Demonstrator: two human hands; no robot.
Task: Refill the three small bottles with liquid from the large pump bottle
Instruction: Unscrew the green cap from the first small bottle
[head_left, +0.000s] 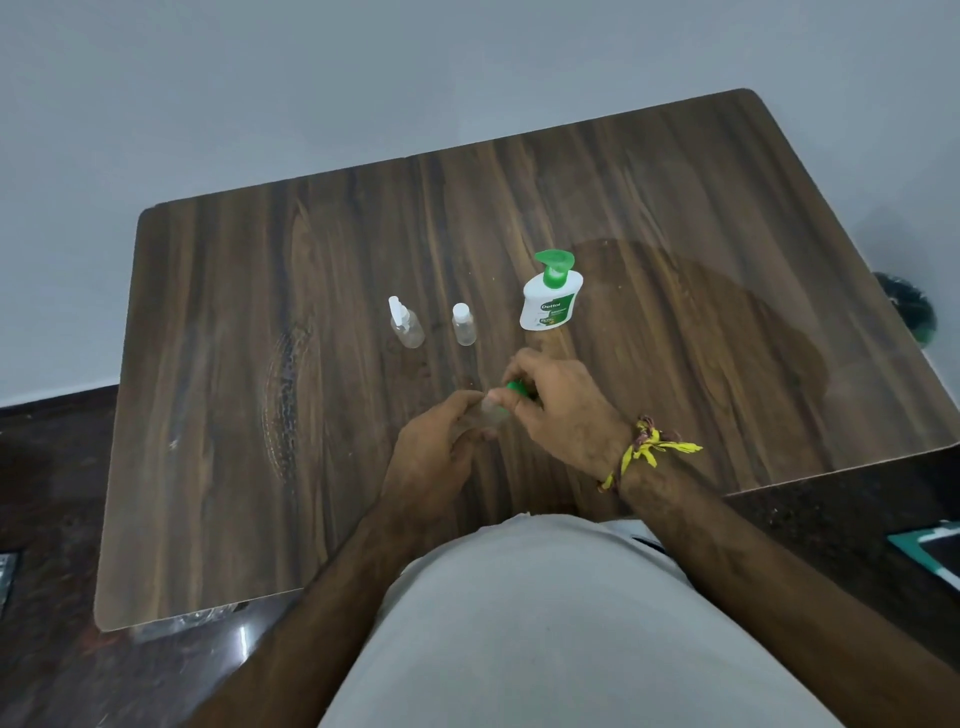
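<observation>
My right fingers (511, 397) pinch green cap (516, 387); left hand (441, 447) wraps clear bottle (491, 413) under it, near table (260, 415) centre. Beyond: spray bottle (406, 325) left, capped bottle (463, 326) beside it, pump bottle (550, 296) right, all upright. Yellow thread (649, 447) on right wrist.

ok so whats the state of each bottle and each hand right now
pump bottle: upright on the table, pump on, untouched
spray bottle: upright, spray top on, looks clear inside
white-capped bottle: upright, cap on, looks clear inside
green-capped bottle: held over the table between both hands
left hand: grips the clear body
right hand: fingers curled on the green cap
</observation>
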